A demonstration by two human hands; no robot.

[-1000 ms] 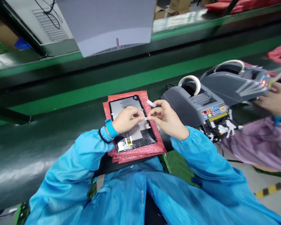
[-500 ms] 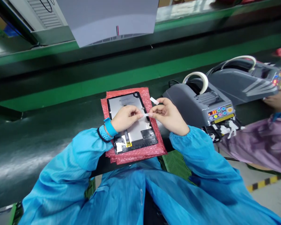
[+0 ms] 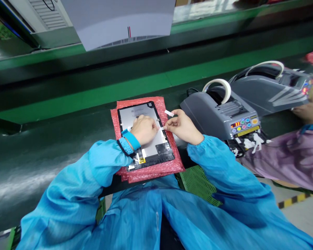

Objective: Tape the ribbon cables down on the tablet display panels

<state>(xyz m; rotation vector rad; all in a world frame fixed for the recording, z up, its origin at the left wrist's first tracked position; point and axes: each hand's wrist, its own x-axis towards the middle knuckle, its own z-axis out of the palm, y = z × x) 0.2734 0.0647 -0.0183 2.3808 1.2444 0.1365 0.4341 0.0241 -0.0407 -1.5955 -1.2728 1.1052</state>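
Note:
A tablet panel with a black frame and grey back lies on a stack of red bubble-wrap sheets. My left hand is curled over the panel's middle, its fingers pinching a short strip of white tape at the panel's right edge. My right hand pinches the same strip from the right side. A second white tape strip sticks to a finger of my right hand.
A grey tape dispenser with a tape roll stands just right of my hands, a second dispenser behind it. Another person's hand and purple sleeve are at the right. A green conveyor rail runs behind the panel.
Both hands have moved down onto the panel's right edge, bringing the tape strip from above the panel to its surface. My left hand has turned more over the panel.

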